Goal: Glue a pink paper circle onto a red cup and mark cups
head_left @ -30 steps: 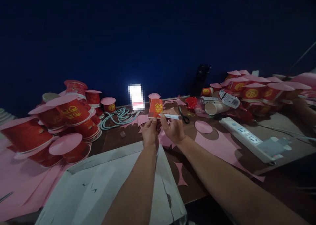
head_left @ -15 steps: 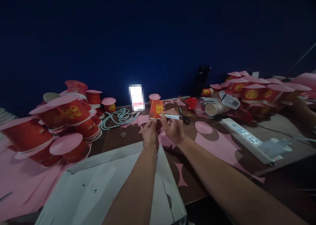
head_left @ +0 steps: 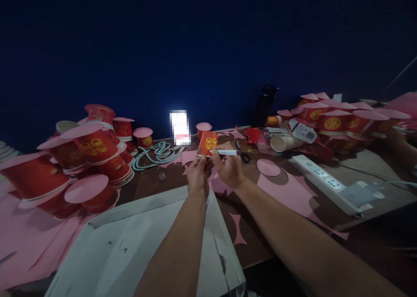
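Note:
My left hand (head_left: 198, 174) grips a red paper cup (head_left: 205, 144) with yellow lettering by its lower edge, holding it up over the table. In my right hand (head_left: 228, 170) is a white marker (head_left: 228, 152), its tip at the lettering on the cup's side. The fingers of both hands are close together at the cup. Behind it stands a small red cup topped by a pink paper disc (head_left: 203, 126). Black-handled scissors (head_left: 245, 158) lie just right of the marker.
Red cups with pink discs are stacked at left (head_left: 97, 145) and right (head_left: 332, 122). A white box lid (head_left: 130, 240) lies under my forearms. A coiled cable (head_left: 154, 155), a lit blurred screen (head_left: 180, 127), pink paper scraps (head_left: 286, 188) and a power strip (head_left: 325, 184) surround the hands.
The marker has turned slightly toward level, and its tip has shifted a little on the cup. The cup tilts slightly more to the right. Both hands keep their grip.

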`<move>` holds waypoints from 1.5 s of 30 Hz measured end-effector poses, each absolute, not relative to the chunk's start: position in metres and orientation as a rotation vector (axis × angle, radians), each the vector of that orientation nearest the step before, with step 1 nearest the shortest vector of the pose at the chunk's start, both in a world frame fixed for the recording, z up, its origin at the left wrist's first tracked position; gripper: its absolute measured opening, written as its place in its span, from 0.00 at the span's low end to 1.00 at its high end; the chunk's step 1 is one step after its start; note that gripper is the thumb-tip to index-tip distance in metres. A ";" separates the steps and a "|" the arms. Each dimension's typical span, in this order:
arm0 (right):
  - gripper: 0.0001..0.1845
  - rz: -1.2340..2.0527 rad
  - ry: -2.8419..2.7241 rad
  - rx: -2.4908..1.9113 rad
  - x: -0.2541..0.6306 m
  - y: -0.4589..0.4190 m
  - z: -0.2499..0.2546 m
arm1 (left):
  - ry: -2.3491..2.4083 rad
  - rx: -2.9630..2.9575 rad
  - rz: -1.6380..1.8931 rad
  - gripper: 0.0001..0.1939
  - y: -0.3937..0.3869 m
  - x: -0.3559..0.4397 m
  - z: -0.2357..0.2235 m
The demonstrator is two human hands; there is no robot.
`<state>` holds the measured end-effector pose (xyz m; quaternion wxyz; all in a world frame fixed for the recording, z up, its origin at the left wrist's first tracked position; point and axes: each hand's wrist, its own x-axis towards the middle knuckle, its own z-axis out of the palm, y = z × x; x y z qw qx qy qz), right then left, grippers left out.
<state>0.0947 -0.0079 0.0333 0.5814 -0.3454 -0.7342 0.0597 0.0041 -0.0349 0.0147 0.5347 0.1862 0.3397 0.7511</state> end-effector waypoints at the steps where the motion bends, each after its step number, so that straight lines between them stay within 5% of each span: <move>1: 0.07 0.138 -1.718 -0.805 0.095 -0.008 0.033 | 0.814 0.441 1.782 0.16 -0.035 0.004 0.015; 45: 0.06 0.116 -1.711 -0.836 0.093 -0.012 0.035 | 0.808 0.430 1.854 0.13 -0.037 0.002 0.021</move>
